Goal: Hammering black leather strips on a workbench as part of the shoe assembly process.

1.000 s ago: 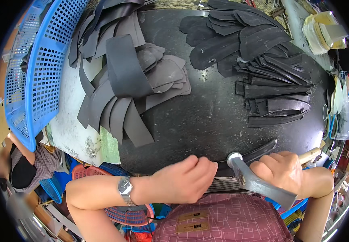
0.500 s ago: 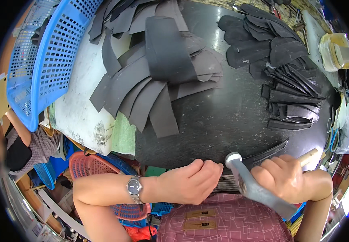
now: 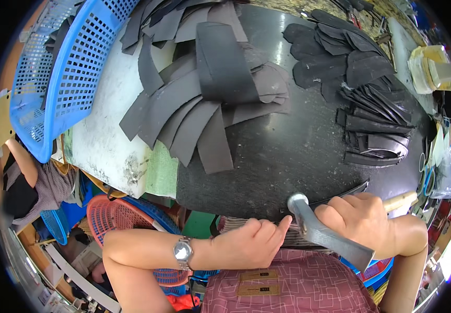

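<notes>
Holding a hammer at the edge of the dark table

We are gripping a metal hammer (image 3: 325, 229) tight in our right hand (image 3: 363, 221). Our left hand (image 3: 251, 241) is curling shut, pinching a thin dark strip (image 3: 340, 194) lying at the near edge of the black worktop (image 3: 288, 151). Grey leather pieces (image 3: 204, 104) are sitting farther back, beside a blue basket (image 3: 58, 78).

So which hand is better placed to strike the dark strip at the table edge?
Right, probably. The right hand grips the hammer, whose head sits beside the dark strip. The left hand is closed below the table edge, holding no tool.
</notes>
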### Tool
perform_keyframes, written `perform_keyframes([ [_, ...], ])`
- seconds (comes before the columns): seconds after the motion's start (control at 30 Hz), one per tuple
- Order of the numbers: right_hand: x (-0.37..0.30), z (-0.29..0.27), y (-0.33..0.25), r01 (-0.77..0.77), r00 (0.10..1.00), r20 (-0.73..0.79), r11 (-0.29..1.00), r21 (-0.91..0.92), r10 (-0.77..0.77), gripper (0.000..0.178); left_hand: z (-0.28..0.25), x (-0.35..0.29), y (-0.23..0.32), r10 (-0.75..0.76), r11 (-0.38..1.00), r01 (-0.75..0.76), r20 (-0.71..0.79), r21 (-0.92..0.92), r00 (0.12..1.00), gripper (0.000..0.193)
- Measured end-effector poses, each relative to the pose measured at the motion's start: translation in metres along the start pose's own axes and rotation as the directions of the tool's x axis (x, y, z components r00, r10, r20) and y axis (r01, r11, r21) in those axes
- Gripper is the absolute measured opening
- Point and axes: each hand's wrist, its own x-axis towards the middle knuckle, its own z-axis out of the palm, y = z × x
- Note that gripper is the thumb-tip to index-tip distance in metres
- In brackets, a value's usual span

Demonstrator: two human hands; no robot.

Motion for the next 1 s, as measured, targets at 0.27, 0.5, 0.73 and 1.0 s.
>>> perform_keyframes([
  [0.27,-0.023,-0.001,0.005,-0.085,0.996,0.033,0.990,0.109,0.082,0.023,0.007,0.013,0.007,0.199,0.917,-0.191,0.013,0.349,0.980,0.016],
  [0.5,-0.100,-0.027,0.003,-0.684,0.687,-0.127,0.696,0.217,0.715,0.023,0.017,0.058,-0.020,-0.003,0.999,-0.001,-0.073,-0.050,0.997,0.023],
  [0.73,-0.130,-0.010,0.008,-0.468,0.820,-0.255,0.857,0.217,0.513,0.026,0.043,0.158,-0.039,0.199,0.962,-0.164,-0.152,0.217,0.968,0.013],
  [1.0,-0.122,0.004,0.043,-0.424,0.769,-0.387,0.859,0.286,0.509,0.020,0.039,0.260,-0.139,-0.337,0.936,0.349,-0.406,-0.046,0.849,0.026],
])
